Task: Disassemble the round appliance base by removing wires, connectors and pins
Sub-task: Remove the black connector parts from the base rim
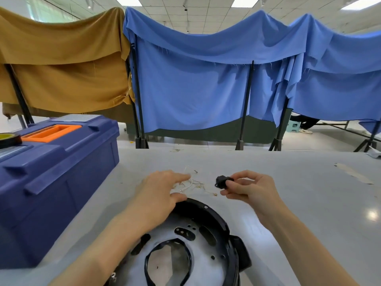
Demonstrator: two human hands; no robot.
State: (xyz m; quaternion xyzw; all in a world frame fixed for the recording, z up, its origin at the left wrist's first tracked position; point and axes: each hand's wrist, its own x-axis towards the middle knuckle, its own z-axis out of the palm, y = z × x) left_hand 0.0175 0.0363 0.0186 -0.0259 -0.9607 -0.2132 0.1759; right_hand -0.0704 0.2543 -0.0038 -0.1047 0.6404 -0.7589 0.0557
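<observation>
The round black appliance base [208, 230] lies on the white table [299, 203] close to me, with slots and holes in its floor. My left hand [158, 195] reaches over its far rim with fingers stretched toward a tangle of thin pale wires [191, 183] on the table; the thumb sits at the rim. My right hand [249, 188] pinches a small black connector [221, 181] between thumb and fingers, held just above the table to the right of the wires.
A blue toolbox [57, 172] with an orange handle stands at the left, a roll of tape [9, 139] on its lid. Blue and mustard cloths [206, 79] hang on stands behind the table. A taped patch [353, 173] marks the table's right side.
</observation>
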